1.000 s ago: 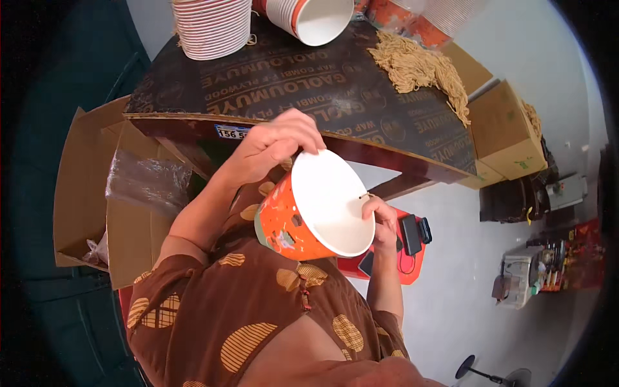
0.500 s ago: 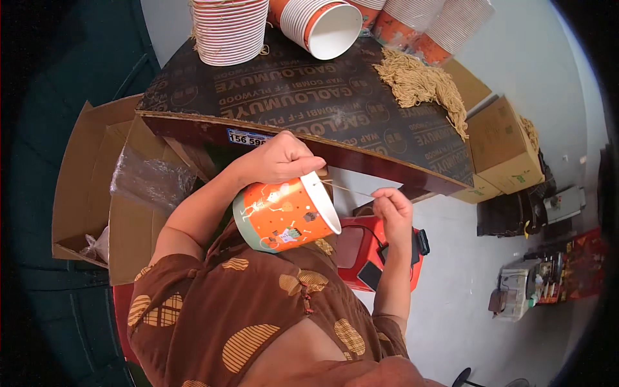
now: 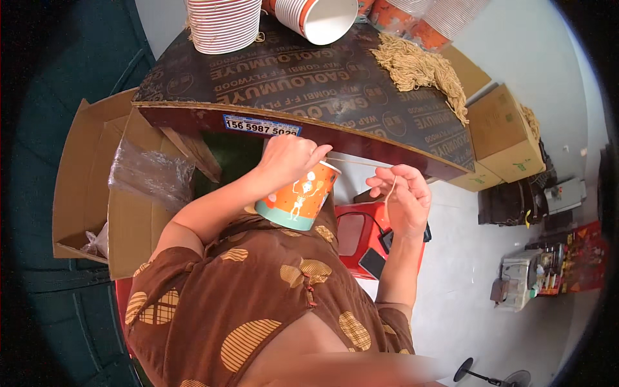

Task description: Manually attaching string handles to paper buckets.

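Observation:
In front of my chest is an orange paper bucket (image 3: 298,201) with a teal base band and a printed skeleton, tilted slightly. My left hand (image 3: 289,160) is closed over its rim and covers most of the opening. From beside my left thumb a thin tan cord (image 3: 356,162) runs taut to the right. My right hand (image 3: 406,200) pinches that cord between thumb and finger, and a loose end hangs across the palm. Whatever my left fingers do inside the rim is hidden.
A dark plywood table (image 3: 309,84) stands ahead, bearing stacked paper buckets (image 3: 224,26), a bucket stack on its side (image 3: 330,20) and a heap of tan cords (image 3: 412,64). An open carton (image 3: 87,174) is at left. A red stool (image 3: 351,242) with phones sits below my right hand.
The bucket has turned from lying on its side to nearly upright, with its skeleton side now showing. My right hand has moved a little to the right and its fingers have spread more.

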### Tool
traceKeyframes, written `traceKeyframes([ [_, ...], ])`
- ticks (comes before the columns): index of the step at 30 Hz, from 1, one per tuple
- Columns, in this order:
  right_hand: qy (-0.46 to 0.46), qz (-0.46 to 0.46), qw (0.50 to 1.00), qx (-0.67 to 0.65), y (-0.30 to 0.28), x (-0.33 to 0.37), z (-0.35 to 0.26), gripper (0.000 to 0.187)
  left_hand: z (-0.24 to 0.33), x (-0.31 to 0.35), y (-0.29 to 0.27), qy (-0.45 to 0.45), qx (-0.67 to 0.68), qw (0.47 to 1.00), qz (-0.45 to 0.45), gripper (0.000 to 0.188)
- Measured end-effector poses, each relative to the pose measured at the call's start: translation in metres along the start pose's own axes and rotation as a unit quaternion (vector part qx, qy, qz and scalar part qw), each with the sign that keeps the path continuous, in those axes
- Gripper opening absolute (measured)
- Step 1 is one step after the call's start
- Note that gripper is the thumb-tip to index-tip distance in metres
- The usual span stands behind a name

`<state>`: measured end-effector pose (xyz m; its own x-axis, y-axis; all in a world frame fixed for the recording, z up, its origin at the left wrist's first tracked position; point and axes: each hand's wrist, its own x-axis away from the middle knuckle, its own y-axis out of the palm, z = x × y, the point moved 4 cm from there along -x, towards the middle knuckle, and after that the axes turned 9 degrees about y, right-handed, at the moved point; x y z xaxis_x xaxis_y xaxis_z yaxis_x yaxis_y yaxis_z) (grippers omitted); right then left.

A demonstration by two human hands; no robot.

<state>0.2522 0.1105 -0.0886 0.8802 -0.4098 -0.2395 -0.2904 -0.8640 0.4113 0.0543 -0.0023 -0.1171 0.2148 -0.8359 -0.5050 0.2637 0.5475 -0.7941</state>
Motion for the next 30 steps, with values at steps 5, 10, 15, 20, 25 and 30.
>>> traceKeyframes([
  [5, -0.044, 0.100, 0.982, 0.152, 0.000, 0.007, 0.003, 0.023, 0.000, 0.011, 0.015, -0.034, 0.015, 0.999, 0.000, 0.050],
  [10, -0.053, 0.193, 0.955, 0.219, -0.006, 0.012, 0.005, 0.012, -0.005, 0.018, 0.016, -0.067, 0.060, 0.995, -0.037, 0.049],
  [15, -0.103, 0.195, 0.913, 0.343, -0.015, 0.002, 0.017, 0.006, -0.020, 0.024, 0.018, -0.070, 0.126, 0.988, -0.061, 0.047],
  [20, 0.046, 0.195, 0.954, 0.223, -0.010, 0.000, 0.053, 0.006, -0.024, 0.028, 0.011, -0.073, 0.172, 0.979, -0.087, 0.043],
  [25, 0.082, 0.207, 0.953, 0.205, -0.008, 0.002, 0.079, 0.003, -0.031, 0.031, 0.011, -0.067, 0.263, 0.962, -0.016, 0.022],
  [30, 0.070, 0.216, 0.939, 0.258, -0.005, 0.005, 0.087, 0.003, -0.038, 0.038, 0.018, -0.070, 0.260, 0.963, 0.001, 0.019],
])
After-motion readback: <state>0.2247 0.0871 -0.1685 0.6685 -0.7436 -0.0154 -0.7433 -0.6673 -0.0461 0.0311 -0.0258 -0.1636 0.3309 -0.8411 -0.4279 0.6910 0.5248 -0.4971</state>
